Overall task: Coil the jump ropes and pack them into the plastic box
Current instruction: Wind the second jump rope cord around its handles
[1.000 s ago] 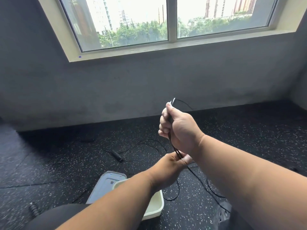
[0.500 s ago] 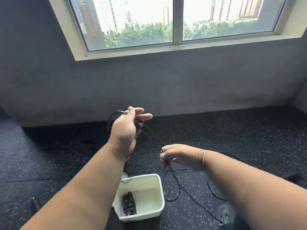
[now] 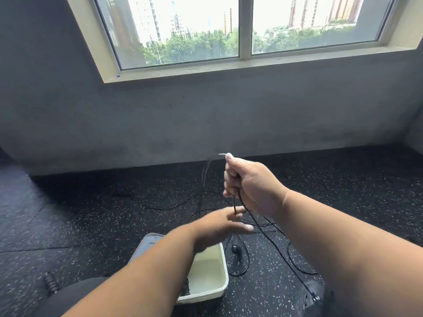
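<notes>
Dark speckled rubber floor fills the lower half of the frame; grey wall behind it, wide window across the top.

Jump rope: thin black cord, held centre-right of frame. Several strands run down from the right hand, which is fisted around them at about mid-height, thumb up. Cord emerges blurred above the thumb. Below the fist the strands drop past the left hand and spread into loose loops on the floor at lower centre and lower right. A small dark piece on the cord lies on the floor just right of the box.

Left hand: lower centre, just under the right hand, fingers extended and motion-blurred. Cord crosses its fingers; whether it grips the cord cannot be told.

Plastic box: cream, open, bottom centre of the frame, partly covered by the left forearm. A dark coiled item shows at its near left inside edge. Grey lid lies beside the box, on its left.

A ribbed black handle lies on the floor at lower left, well apart from the box.
</notes>
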Available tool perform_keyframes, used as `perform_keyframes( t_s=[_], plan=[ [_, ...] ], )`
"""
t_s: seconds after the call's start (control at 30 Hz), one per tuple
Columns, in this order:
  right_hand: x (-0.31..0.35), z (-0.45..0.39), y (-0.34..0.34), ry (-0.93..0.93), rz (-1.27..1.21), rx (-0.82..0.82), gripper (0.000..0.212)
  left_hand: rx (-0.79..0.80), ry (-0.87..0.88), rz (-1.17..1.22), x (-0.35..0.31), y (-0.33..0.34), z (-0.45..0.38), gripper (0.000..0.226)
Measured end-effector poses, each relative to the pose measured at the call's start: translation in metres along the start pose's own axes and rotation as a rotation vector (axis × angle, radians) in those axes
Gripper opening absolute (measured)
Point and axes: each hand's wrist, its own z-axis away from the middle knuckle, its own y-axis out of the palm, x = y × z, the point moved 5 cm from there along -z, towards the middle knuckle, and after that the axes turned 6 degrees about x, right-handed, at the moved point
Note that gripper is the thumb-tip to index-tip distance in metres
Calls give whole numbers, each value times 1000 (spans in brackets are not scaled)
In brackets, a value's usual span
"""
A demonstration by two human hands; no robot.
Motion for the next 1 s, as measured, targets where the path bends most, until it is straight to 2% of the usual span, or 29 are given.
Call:
perform_keyframes(
  t_s=[0.07, 0.13, 0.23, 0.33, 0.43, 0.5, 0.57, 0.6, 0.67, 0.73, 0.8, 0.87, 0.9, 0.93, 1.0],
  plan=[
    [10, 1, 11, -28, -80, 32, 42, -16, 26, 14, 5, 19, -8, 61],
    [17, -1, 16, -60, -125, 27, 41, -99, 85, -98, 5, 24, -10, 29],
    [20, -1, 7, -97, 9, -30, 40, -229, 155, -47, -13, 18, 4, 48],
    [-2, -2, -18, 29, 217, -32, 57, -345, 252, 236, -47, -6, 22, 43],
    [-45, 5, -22, 263, 185, 257, 67, -463, 374, 516, -75, -41, 40, 44],
    [-76, 19, -18, 478, 183, 451, 74, -552, 398, 617, -82, -62, 51, 44],
    [-96, 32, -13, 586, 239, 564, 67, -609, 388, 677, -80, -78, 58, 44],
    [-101, 34, -10, 583, 298, 560, 57, -634, 377, 714, -76, -86, 61, 44],
    [-103, 33, -11, 524, 408, 439, 39, -700, 347, 755, -66, -100, 65, 43],
    [-95, 26, -12, 428, 426, 274, 39, -737, 271, 698, -54, -110, 65, 42],
    [-84, 21, -15, 355, 289, 123, 39, -640, 179, 560, -45, -107, 62, 57],
    [-71, 14, -13, 303, 151, 31, 39, -425, 82, 419, -33, -88, 56, 88],
    [-65, 11, -11, 277, 87, -4, 39, -306, 38, 326, -27, -75, 51, 96],
    [-58, 7, -8, 248, 15, -34, 40, -183, 6, 204, -21, -60, 48, 91],
    [-46, 1, -3, 212, -129, -78, 42, -24, -42, 7, -9, -29, 43, 65]
  ],
)
